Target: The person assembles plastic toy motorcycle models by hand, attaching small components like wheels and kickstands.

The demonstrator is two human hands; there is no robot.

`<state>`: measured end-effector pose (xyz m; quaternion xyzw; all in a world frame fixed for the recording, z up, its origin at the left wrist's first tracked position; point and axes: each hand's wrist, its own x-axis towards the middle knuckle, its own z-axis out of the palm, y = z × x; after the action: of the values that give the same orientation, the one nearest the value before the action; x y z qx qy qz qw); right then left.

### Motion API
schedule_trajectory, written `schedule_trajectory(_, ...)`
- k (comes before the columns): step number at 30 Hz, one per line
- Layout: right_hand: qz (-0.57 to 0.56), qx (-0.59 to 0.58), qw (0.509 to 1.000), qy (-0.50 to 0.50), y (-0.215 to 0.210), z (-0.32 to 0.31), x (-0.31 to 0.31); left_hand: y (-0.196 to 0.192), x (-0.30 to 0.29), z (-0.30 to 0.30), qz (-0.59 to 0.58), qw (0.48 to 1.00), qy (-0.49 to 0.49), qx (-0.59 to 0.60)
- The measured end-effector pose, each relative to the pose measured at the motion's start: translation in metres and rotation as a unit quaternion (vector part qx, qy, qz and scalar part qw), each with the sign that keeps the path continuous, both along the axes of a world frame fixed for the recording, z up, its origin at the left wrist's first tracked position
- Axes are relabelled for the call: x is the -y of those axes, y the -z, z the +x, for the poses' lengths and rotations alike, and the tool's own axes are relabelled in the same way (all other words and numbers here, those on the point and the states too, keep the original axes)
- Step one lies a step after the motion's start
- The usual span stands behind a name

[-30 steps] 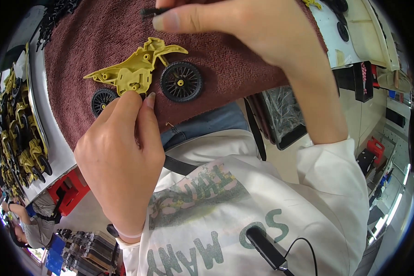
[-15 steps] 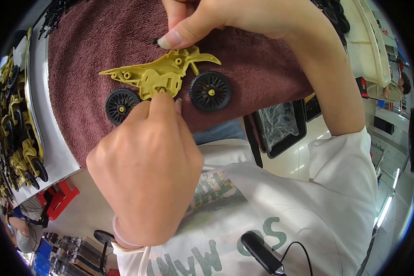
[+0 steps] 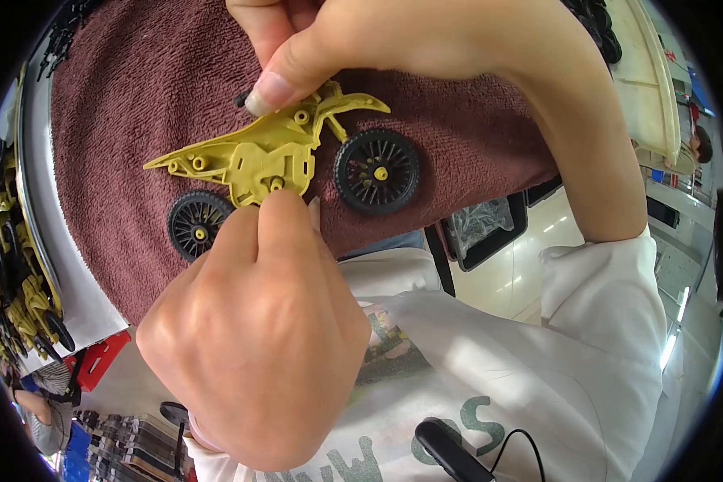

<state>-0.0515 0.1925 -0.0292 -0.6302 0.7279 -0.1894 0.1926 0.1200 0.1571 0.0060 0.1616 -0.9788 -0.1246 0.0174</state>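
Note:
A yellow plastic toy motorcycle body half, hollow side up with pegs showing, lies on a maroon towel. Two black spoked wheels with yellow hubs sit at its ends: the rear wheel at left, partly behind my fingers, and the front wheel at right. My left hand is closed, its fingertips gripping the body's lower edge. Above the body's upper edge, my right hand pinches a small black part, of which only a tip shows beside the thumb.
The maroon towel covers the work surface. At the left stands a tray heaped with yellow and black toy motorcycles. A black bin with clear plastic bags is below the towel's right edge. Black wheels lie at the upper right beside a cream tray.
My right hand has moved left and down along the body with the black part. The body and wheels sit slightly lower in view, with my left hand still on the lower edge.

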Motion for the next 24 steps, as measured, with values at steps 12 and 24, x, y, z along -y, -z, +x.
schedule_trajectory(12, -0.032, 0.221, 0.965, 0.136, -0.022, 0.004, -0.027, 0.015, 0.008, 0.018, 0.067, 0.996, -0.023, -0.045)
schedule_trajectory(24, -0.099, -0.161, 0.892, 0.41, -0.039, 0.004, -0.12, 0.023, 0.039, 0.029, 0.12, 0.961, 0.099, -0.228)
